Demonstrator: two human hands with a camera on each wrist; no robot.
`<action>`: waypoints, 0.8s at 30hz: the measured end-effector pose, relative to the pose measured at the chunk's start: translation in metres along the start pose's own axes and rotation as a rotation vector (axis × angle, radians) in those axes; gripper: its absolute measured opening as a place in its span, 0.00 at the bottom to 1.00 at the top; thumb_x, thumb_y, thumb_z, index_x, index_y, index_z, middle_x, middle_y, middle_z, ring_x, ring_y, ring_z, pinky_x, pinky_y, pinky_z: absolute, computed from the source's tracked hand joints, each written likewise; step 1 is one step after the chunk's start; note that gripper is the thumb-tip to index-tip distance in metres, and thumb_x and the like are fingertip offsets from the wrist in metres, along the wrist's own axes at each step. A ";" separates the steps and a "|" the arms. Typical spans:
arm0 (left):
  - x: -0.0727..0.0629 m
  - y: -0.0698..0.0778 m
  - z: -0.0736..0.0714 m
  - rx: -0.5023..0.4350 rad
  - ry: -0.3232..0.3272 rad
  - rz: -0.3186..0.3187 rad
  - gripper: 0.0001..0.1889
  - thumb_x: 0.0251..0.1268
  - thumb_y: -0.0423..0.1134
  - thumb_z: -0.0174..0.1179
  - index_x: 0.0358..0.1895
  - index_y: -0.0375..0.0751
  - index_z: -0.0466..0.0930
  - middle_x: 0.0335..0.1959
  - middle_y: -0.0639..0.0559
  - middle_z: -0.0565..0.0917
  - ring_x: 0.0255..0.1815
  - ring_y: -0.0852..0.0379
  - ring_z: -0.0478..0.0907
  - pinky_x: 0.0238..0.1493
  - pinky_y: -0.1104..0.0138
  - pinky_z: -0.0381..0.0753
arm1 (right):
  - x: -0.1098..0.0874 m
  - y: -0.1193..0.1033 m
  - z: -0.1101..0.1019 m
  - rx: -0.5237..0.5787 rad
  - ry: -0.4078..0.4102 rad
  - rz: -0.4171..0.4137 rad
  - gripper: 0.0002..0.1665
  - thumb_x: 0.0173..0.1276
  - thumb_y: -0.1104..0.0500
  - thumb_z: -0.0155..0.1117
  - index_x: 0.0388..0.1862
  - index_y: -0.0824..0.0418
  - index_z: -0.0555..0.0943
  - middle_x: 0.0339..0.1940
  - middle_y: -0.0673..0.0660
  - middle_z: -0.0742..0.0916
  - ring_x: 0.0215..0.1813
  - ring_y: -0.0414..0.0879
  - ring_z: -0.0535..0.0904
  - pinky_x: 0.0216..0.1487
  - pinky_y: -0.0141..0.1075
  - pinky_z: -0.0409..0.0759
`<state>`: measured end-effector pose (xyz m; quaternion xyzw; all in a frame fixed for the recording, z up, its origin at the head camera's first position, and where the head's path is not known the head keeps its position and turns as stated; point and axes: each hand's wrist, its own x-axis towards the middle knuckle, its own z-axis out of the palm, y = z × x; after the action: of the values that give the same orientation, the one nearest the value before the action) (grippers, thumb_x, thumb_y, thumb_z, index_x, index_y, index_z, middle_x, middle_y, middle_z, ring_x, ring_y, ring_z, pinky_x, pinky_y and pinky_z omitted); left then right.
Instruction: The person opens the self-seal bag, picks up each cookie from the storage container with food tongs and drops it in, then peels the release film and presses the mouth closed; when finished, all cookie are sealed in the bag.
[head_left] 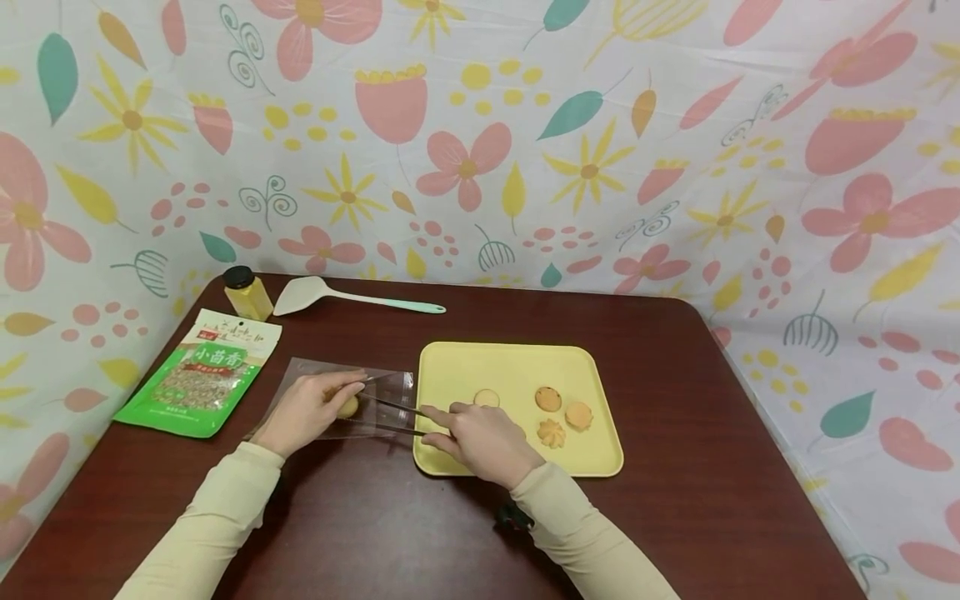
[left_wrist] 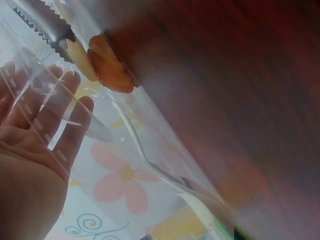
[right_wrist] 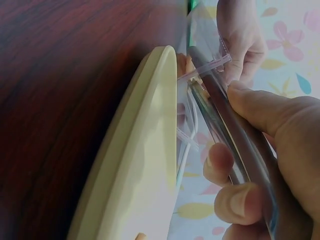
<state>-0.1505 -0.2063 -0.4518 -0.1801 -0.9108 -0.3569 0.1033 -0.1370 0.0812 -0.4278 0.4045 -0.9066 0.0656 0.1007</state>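
Yellow and shallow, the tray (head_left: 465, 367) sits at lower centre of the head view, partly under the right hand (head_left: 480, 442). At its left lies the clear bag (head_left: 393, 390), probably light, limp and slick, best held by the edge of its mouth; the left hand (head_left: 311, 408) pinches its film. The tongs (head_left: 393, 406), grasped by the right hand, look stiff and metallic, steadiest squeezed midway along the arms; they reach leftward into the bag, toward the left hand. The cookies (head_left: 551, 433) should be light and brittle, wanting a gentle hold at the rim. Some lie in the bag beside the left hand; whether the tongs clamp one, I cannot tell. Four rest on the tray: one just above the right hand, three to its right.
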 end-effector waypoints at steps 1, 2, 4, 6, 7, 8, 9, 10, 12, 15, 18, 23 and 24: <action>0.000 0.000 0.000 -0.001 0.001 0.001 0.13 0.70 0.39 0.60 0.53 0.39 0.84 0.51 0.46 0.85 0.52 0.48 0.81 0.50 0.52 0.79 | 0.000 0.000 0.000 0.001 0.002 -0.002 0.26 0.72 0.39 0.56 0.63 0.48 0.80 0.30 0.50 0.85 0.25 0.42 0.81 0.22 0.38 0.78; 0.000 0.000 0.000 -0.001 0.001 0.001 0.13 0.70 0.39 0.60 0.53 0.39 0.84 0.51 0.46 0.85 0.52 0.48 0.81 0.50 0.52 0.79 | 0.001 -0.001 0.000 0.003 0.005 -0.004 0.25 0.72 0.40 0.56 0.63 0.48 0.80 0.30 0.50 0.85 0.25 0.42 0.81 0.22 0.38 0.78; 0.001 0.001 0.000 -0.001 0.000 0.000 0.13 0.70 0.39 0.60 0.53 0.40 0.84 0.51 0.46 0.85 0.53 0.48 0.81 0.51 0.52 0.79 | 0.002 -0.001 0.001 0.005 0.010 -0.009 0.25 0.72 0.40 0.57 0.62 0.48 0.80 0.30 0.51 0.85 0.25 0.42 0.81 0.22 0.37 0.78; 0.001 0.001 -0.001 0.002 -0.002 -0.005 0.13 0.70 0.39 0.60 0.54 0.40 0.84 0.51 0.46 0.85 0.53 0.47 0.81 0.51 0.51 0.79 | 0.003 -0.001 0.001 0.004 0.016 -0.014 0.26 0.71 0.40 0.57 0.62 0.48 0.80 0.30 0.51 0.85 0.25 0.42 0.81 0.22 0.38 0.78; 0.002 0.001 -0.001 0.003 -0.003 -0.008 0.13 0.70 0.39 0.60 0.54 0.40 0.84 0.51 0.46 0.85 0.53 0.47 0.81 0.51 0.51 0.78 | 0.004 -0.001 0.001 0.002 0.018 -0.017 0.26 0.71 0.40 0.57 0.62 0.48 0.80 0.30 0.51 0.85 0.25 0.42 0.81 0.22 0.38 0.78; 0.002 0.002 -0.001 0.003 -0.004 -0.012 0.14 0.70 0.39 0.60 0.54 0.40 0.84 0.51 0.46 0.85 0.53 0.47 0.81 0.51 0.51 0.78 | 0.004 -0.002 0.001 -0.002 0.019 -0.019 0.26 0.72 0.39 0.56 0.62 0.48 0.80 0.30 0.51 0.85 0.25 0.42 0.81 0.22 0.38 0.78; 0.002 0.002 -0.001 0.003 -0.005 -0.016 0.14 0.70 0.39 0.59 0.54 0.40 0.84 0.51 0.46 0.84 0.53 0.47 0.81 0.51 0.51 0.78 | 0.005 -0.002 0.002 -0.005 0.017 -0.020 0.26 0.72 0.39 0.56 0.62 0.48 0.80 0.30 0.50 0.85 0.25 0.42 0.81 0.22 0.37 0.78; 0.002 0.002 -0.001 0.001 -0.006 -0.020 0.14 0.70 0.39 0.60 0.54 0.41 0.84 0.51 0.46 0.84 0.53 0.47 0.81 0.51 0.51 0.78 | 0.006 -0.002 0.002 -0.009 0.016 -0.022 0.26 0.72 0.39 0.56 0.62 0.48 0.80 0.30 0.50 0.85 0.25 0.42 0.80 0.21 0.37 0.78; 0.002 0.003 -0.001 -0.002 -0.007 -0.027 0.14 0.70 0.40 0.60 0.54 0.41 0.84 0.51 0.46 0.84 0.52 0.48 0.81 0.51 0.51 0.79 | 0.006 -0.002 0.002 -0.012 0.010 -0.021 0.26 0.72 0.38 0.55 0.63 0.48 0.80 0.30 0.50 0.85 0.24 0.42 0.80 0.21 0.37 0.78; 0.002 0.003 0.000 -0.005 -0.011 -0.036 0.14 0.70 0.40 0.60 0.54 0.40 0.84 0.51 0.46 0.84 0.51 0.49 0.81 0.50 0.51 0.79 | 0.007 -0.002 0.002 -0.004 0.001 -0.018 0.26 0.72 0.39 0.54 0.63 0.48 0.79 0.31 0.50 0.85 0.24 0.42 0.80 0.20 0.37 0.77; 0.002 0.002 0.000 -0.005 -0.013 -0.043 0.14 0.70 0.40 0.60 0.54 0.41 0.84 0.51 0.46 0.85 0.51 0.49 0.82 0.50 0.52 0.79 | 0.007 -0.002 0.001 0.002 -0.005 -0.017 0.27 0.73 0.39 0.54 0.63 0.49 0.79 0.31 0.51 0.85 0.24 0.42 0.80 0.20 0.37 0.76; 0.001 0.001 0.001 -0.004 -0.007 -0.042 0.14 0.70 0.40 0.60 0.54 0.41 0.84 0.51 0.46 0.85 0.52 0.48 0.81 0.51 0.51 0.79 | 0.007 -0.002 0.001 0.010 -0.011 -0.015 0.27 0.72 0.39 0.56 0.63 0.49 0.79 0.30 0.51 0.85 0.24 0.41 0.79 0.21 0.36 0.77; 0.001 0.001 0.001 -0.003 -0.005 -0.041 0.14 0.70 0.40 0.60 0.54 0.41 0.84 0.51 0.46 0.85 0.52 0.48 0.81 0.51 0.51 0.79 | 0.007 -0.002 0.001 0.015 -0.013 -0.014 0.26 0.72 0.39 0.56 0.63 0.48 0.79 0.30 0.51 0.85 0.24 0.41 0.79 0.20 0.36 0.77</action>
<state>-0.1510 -0.2048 -0.4514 -0.1626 -0.9139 -0.3600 0.0934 -0.1402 0.0748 -0.4270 0.4121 -0.9038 0.0689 0.0923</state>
